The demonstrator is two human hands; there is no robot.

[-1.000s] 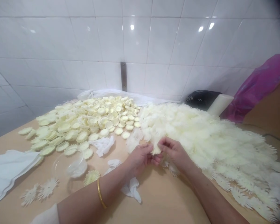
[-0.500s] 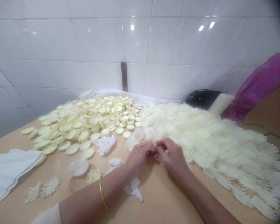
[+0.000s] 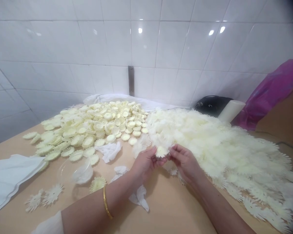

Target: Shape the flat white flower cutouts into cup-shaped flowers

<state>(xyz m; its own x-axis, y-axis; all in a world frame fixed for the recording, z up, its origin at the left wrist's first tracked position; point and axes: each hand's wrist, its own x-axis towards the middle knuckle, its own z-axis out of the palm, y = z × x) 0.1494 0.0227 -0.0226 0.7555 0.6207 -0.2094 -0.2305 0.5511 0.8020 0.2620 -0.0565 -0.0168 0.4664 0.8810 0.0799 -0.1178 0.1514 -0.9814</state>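
Observation:
Between my two hands is a pale cream fabric flower piece [image 3: 162, 151] with a toothed edge. My left hand [image 3: 146, 161] pinches its left side, thumb on top and fingers beneath. At its right edge, my right hand [image 3: 184, 159] has thumb and fingertips closed on the rim. Just behind the hands spreads a loose heap of sheer white petal pieces [image 3: 197, 136]. Left of that lies a pile of cupped, cream scalloped pieces [image 3: 95, 125]. A single yellowish flower piece [image 3: 97, 184] rests near my left forearm.
A clear round plastic tub [image 3: 82, 174] stands at left, near two white cut-out pieces [image 3: 53, 195]. Crumpled white tissues [image 3: 109, 151] and a folded white cloth [image 3: 12, 178] lie on the table. A black bag [image 3: 211, 104], white roll [image 3: 231, 110] and purple cloth [image 3: 271, 87] are at back right.
The flower piece, mostly hidden by my fingers before, now shows its face upward. My right hand has shifted slightly right, so the hands are a little farther apart.

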